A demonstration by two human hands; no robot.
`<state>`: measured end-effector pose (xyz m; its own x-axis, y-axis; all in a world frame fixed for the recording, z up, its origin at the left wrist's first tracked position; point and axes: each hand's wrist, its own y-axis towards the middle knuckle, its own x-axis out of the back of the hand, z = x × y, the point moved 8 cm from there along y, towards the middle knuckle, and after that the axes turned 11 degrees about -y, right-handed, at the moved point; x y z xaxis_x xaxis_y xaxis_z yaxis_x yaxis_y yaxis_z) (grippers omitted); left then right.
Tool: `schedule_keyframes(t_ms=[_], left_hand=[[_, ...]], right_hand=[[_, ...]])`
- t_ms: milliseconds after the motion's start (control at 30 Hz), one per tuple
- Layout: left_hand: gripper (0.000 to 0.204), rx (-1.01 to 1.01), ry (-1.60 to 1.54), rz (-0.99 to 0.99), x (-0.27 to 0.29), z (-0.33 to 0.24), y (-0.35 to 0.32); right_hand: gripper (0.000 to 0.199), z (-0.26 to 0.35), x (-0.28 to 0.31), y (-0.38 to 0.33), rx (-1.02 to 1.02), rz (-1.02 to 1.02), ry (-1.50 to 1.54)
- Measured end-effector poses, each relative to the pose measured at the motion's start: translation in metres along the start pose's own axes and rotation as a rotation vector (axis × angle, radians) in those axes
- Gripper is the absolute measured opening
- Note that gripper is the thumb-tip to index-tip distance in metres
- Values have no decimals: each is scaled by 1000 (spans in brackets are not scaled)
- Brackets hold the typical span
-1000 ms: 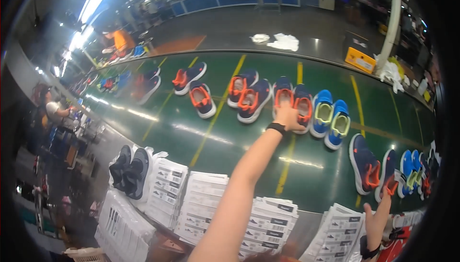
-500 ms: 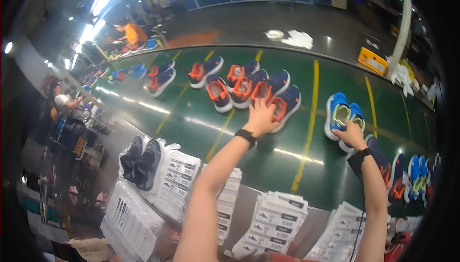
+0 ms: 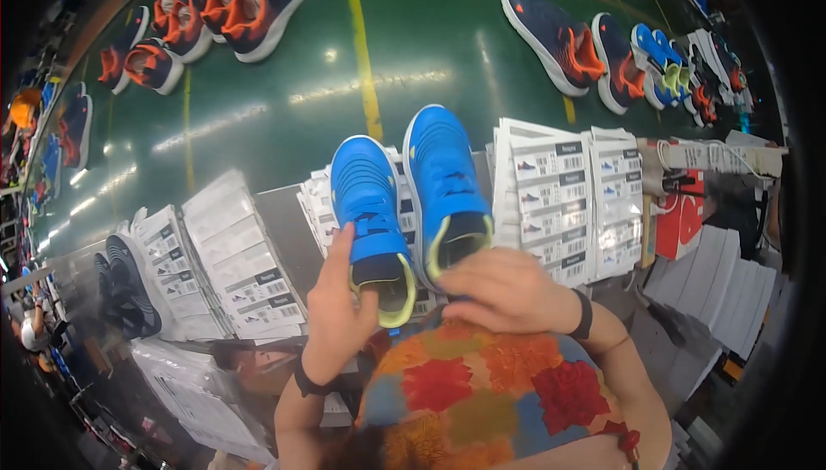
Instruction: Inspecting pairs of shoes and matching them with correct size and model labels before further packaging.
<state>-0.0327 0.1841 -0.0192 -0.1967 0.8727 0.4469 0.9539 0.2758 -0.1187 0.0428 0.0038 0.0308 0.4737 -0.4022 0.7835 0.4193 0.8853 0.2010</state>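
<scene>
Near green belt (image 3: 413, 40), blue shoes (image 3: 450, 173), toes beltward.

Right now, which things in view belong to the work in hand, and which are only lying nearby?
In the work:
- left blue shoe, gripped by the left hand
- right blue shoe, with the right hand at its heel

Only nearby, untouched:
- navy-and-orange shoes
- dark grey shoes
- red box
</scene>
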Motion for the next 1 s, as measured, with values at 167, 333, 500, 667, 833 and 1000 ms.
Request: schedule_keyframes(t_ms=[167,333,500,667,833,1000], left_hand=[[57,-519,268,-99,-3,-35,-1],[38,-688,272,-8,3,-68,26],[21,-371,178,169,16,-82,78],[23,25,-233,207,13,-58,104],[15,215,-440,224,7,-41,102],[12,136,-300,171,10,-55,99]], right_hand=[[31,-20,39,4,-107,-350,-359],[28,-35,29,23,123,-290,-348],[13,-54,44,80,-60,-103,46],[22,-104,11,86,-503,41,655],[19,-102,-1,85,-565,205,730],[17,-89,11,76,-517,35,620]])
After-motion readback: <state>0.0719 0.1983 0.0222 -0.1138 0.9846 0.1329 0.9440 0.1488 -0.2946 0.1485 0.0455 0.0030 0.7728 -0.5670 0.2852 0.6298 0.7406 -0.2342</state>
